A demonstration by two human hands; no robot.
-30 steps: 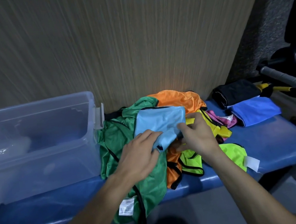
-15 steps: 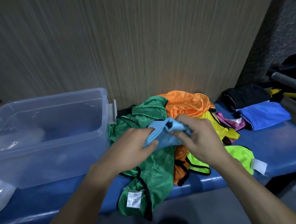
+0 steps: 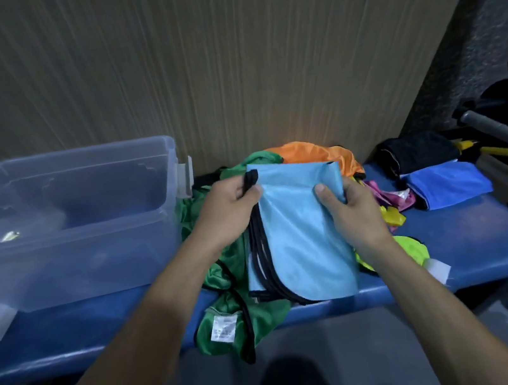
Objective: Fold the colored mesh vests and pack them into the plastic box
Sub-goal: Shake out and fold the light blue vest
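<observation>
Blue padded bench (image 3: pixel 473 244) against wood-grain wall (image 3: pixel 225 63), both hands (image 3: pixel 229 216) (image 3: pixel 353 209) gripping light-blue vest (image 3: pixel 302 234).

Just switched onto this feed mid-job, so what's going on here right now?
A person is folding a light blue mesh vest over a pile of vests on a blue bench. The left hand grips its black-trimmed edge, and the right hand pinches the opposite side. A green vest hangs over the bench's front edge, with an orange vest behind. The clear plastic box sits to the left; no colored vest shows inside it.
</observation>
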